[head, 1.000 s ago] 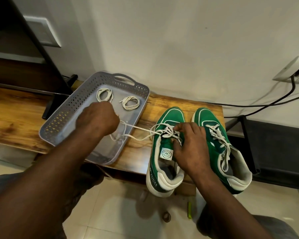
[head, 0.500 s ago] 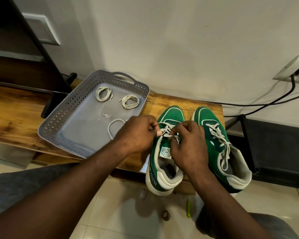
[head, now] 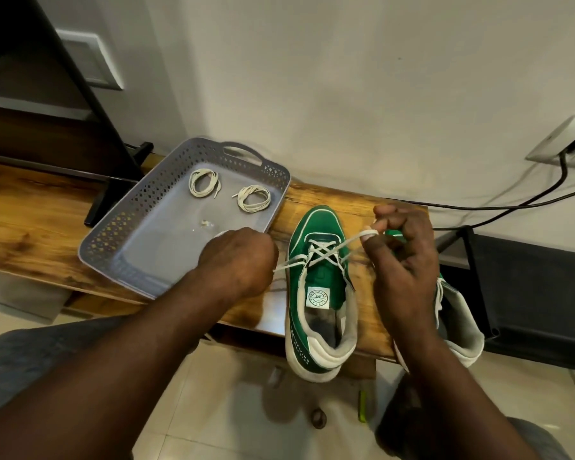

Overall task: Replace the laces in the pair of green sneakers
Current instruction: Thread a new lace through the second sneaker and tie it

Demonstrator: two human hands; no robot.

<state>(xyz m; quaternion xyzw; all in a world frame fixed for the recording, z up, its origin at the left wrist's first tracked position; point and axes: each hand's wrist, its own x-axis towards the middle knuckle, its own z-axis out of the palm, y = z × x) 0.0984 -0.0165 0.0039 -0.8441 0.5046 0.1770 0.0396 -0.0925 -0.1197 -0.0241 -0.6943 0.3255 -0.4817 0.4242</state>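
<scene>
Holding the lace [head: 326, 252] taut, we pinch one end in our curled left hand [head: 238, 260] and hook the other over a finger of our curled right hand [head: 402, 260]. Soft and slippery, it likely needs gripping near the tips. It crosses the sneaker [head: 317, 224] on the bench [head: 30, 227].

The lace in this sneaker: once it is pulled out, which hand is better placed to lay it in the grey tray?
Probably left. The left hand grips the lace over the near corner of the grey tray; the right hand hooks it beyond the green sneaker, away from the tray.
</scene>
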